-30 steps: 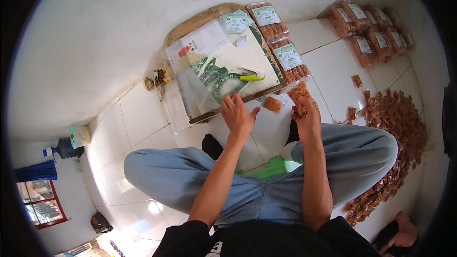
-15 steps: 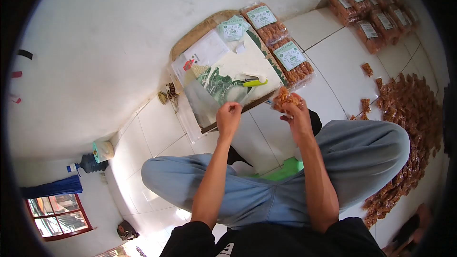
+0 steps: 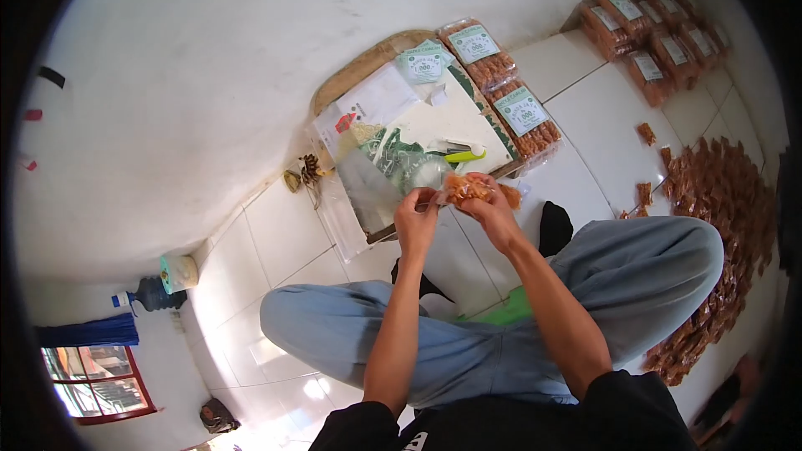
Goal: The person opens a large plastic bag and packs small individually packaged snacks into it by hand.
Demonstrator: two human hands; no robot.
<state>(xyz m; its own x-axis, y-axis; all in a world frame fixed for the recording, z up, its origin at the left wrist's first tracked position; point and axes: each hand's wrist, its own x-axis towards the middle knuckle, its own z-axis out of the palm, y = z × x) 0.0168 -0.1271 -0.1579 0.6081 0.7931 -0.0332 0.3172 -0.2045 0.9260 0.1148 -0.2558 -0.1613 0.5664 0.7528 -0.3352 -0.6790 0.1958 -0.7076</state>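
Your left hand (image 3: 417, 220) is nearly closed, thumb and fingers pinched together on the edge of a clear bag (image 3: 378, 177) that spreads away from you over the table (image 3: 468, 117). Your right hand (image 3: 493, 215) is partly curled, its fingers wrapped round a bunch of orange-brown packets (image 3: 464, 190), which sits just off the table's near edge, right beside your left fingertips. The packets meet the bag's edge there, but you can't tell whether any of them are inside it. Just beyond your right hand, a green tool (image 3: 465, 154) lies on the tabletop. Farther back are a white sheet (image 3: 380, 98) on the left and some green labels (image 3: 423, 65) near the far corner. Along the table's right side lie two filled packs (image 3: 525, 114) end to end, each showing a green label. Over to your right, a big heap (image 3: 720, 225) of small brown packets covers the floor beside your knee, with a few strays (image 3: 646, 133) near its far end. Beyond those, more labelled packs stand in a stack (image 3: 660, 38) by the wall. Some green cloth or plastic (image 3: 511, 309) shows between your legs.
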